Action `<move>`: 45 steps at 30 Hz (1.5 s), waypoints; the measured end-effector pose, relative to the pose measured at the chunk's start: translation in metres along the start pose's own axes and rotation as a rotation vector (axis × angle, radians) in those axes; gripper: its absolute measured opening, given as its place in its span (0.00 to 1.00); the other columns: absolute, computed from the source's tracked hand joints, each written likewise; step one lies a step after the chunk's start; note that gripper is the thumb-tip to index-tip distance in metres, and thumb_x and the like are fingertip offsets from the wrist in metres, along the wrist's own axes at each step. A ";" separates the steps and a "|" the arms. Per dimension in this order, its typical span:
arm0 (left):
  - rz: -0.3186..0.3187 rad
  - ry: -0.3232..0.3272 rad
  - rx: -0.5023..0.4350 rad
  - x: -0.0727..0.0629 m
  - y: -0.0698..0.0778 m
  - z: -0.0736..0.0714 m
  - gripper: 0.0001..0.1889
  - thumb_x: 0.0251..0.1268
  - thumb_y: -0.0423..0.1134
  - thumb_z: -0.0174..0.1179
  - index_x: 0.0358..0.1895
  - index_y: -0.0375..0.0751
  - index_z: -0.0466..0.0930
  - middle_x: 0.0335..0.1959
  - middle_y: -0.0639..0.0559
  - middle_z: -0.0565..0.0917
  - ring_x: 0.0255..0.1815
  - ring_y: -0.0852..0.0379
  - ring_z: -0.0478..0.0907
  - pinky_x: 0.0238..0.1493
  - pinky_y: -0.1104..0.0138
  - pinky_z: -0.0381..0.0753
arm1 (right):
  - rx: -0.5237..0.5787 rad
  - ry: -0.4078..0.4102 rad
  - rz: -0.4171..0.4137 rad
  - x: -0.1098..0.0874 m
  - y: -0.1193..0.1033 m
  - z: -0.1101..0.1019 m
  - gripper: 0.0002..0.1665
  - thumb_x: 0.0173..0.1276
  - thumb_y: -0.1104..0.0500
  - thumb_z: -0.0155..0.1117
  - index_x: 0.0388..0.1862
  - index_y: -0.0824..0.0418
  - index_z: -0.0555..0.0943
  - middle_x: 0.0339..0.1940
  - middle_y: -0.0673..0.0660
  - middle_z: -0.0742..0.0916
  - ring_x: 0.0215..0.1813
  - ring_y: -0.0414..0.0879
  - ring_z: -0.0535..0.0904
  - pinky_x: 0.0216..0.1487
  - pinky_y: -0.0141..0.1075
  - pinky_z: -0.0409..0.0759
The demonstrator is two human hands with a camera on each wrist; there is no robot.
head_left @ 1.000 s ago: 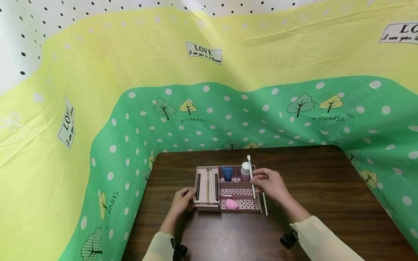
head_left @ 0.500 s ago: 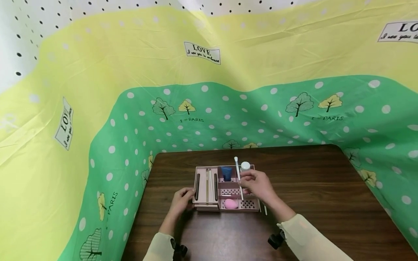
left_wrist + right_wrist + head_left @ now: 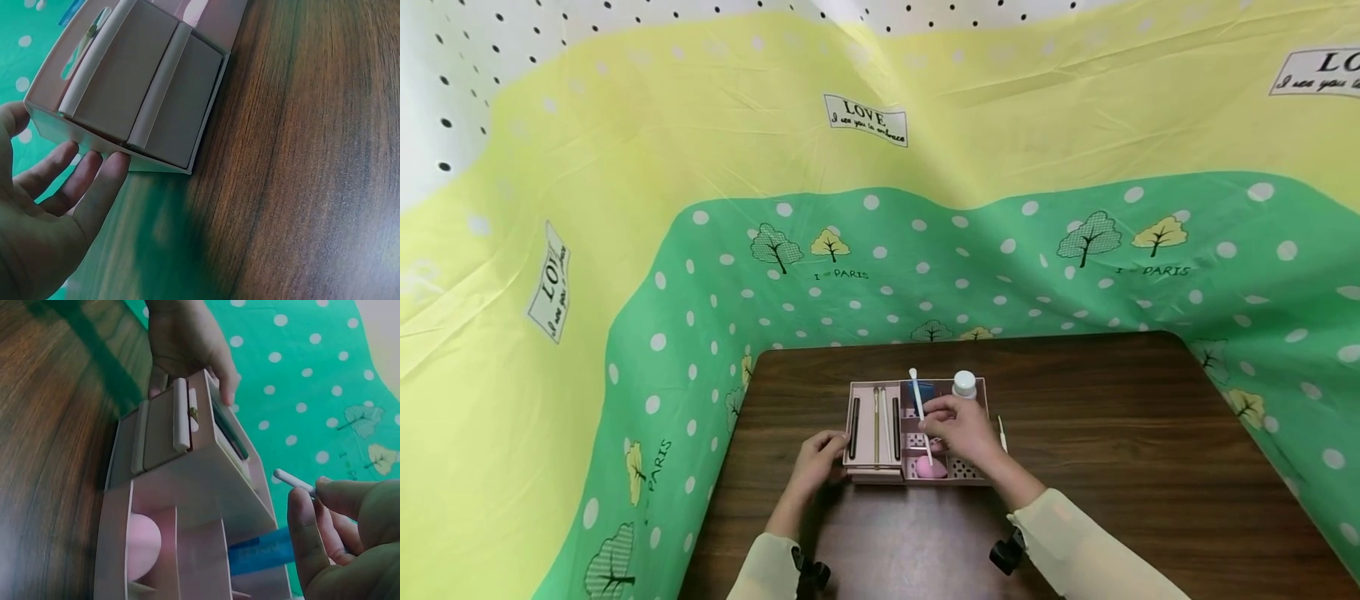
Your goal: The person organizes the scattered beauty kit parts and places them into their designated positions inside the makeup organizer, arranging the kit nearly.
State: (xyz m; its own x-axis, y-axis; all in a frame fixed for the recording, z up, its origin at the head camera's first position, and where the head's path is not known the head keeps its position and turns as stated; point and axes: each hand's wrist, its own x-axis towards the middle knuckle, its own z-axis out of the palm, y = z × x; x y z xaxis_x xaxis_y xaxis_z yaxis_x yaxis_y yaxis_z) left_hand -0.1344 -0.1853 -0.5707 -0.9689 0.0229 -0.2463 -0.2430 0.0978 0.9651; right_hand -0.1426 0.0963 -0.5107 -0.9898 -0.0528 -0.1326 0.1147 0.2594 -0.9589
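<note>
A pink makeup organizer [image 3: 865, 421] stands on the table, with two drawers [image 3: 128, 69] facing the person. My left hand [image 3: 817, 458] grips its left side, thumb over the upper edge and fingertips against the outer wall. Between thumb and fingers, my right hand [image 3: 961, 432] pinches a slim white makeup brush [image 3: 917, 393], held tilted above the middle of the organizer. In the top tray lie dark pencils [image 3: 854, 429], a gold-coloured brush [image 3: 876, 425] and a white stick [image 3: 888, 421]. A pink makeup sponge [image 3: 932, 468] sits in a front compartment. Behind the brush is a blue tube [image 3: 261, 551].
A white-capped bottle [image 3: 965, 384] stands in the back right compartment, partly behind the right hand. A thin white stick [image 3: 1002, 432] lies on the table just right of the organizer. Polka-dot green and yellow cloth [image 3: 925, 283] hangs around the wooden table [image 3: 1135, 433].
My right hand has carried the makeup brush leftward, from the organizer's right edge to above its middle, now crossing the blue tube. The left hand has stayed on the organizer's left side.
</note>
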 end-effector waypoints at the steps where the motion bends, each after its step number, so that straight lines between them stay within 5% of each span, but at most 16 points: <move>1: 0.000 -0.002 0.003 0.000 0.001 0.000 0.17 0.74 0.40 0.61 0.52 0.26 0.83 0.50 0.40 0.84 0.44 0.52 0.83 0.39 0.52 0.89 | -0.010 0.002 -0.007 0.000 -0.001 0.002 0.15 0.63 0.67 0.74 0.49 0.66 0.85 0.35 0.57 0.89 0.28 0.53 0.86 0.31 0.41 0.89; 12: 0.007 -0.015 0.013 0.000 0.003 0.001 0.16 0.74 0.38 0.59 0.52 0.25 0.83 0.51 0.39 0.84 0.43 0.52 0.83 0.39 0.49 0.89 | 0.098 -0.054 0.014 0.008 -0.001 0.032 0.19 0.63 0.71 0.71 0.52 0.70 0.82 0.37 0.62 0.88 0.29 0.52 0.87 0.30 0.44 0.90; 39: 0.004 -0.003 -0.015 -0.003 0.002 0.002 0.15 0.73 0.37 0.60 0.51 0.26 0.83 0.50 0.40 0.83 0.45 0.50 0.82 0.41 0.49 0.89 | 0.036 -0.038 0.000 0.026 -0.005 0.076 0.25 0.59 0.71 0.72 0.57 0.71 0.78 0.34 0.60 0.88 0.26 0.56 0.88 0.29 0.43 0.89; 45: -0.001 -0.011 -0.016 0.008 -0.011 0.000 0.15 0.74 0.37 0.60 0.51 0.25 0.83 0.49 0.41 0.83 0.45 0.51 0.83 0.40 0.49 0.89 | 0.001 -0.033 -0.008 0.031 -0.005 0.081 0.24 0.59 0.70 0.73 0.54 0.70 0.79 0.33 0.59 0.88 0.25 0.57 0.88 0.27 0.39 0.88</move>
State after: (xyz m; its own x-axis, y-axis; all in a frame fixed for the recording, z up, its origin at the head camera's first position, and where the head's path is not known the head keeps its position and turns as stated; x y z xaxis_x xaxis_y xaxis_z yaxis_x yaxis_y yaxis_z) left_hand -0.1394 -0.1861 -0.5838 -0.9681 0.0334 -0.2485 -0.2451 0.0823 0.9660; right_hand -0.1668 0.0155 -0.5299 -0.9873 -0.0866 -0.1328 0.1066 0.2576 -0.9603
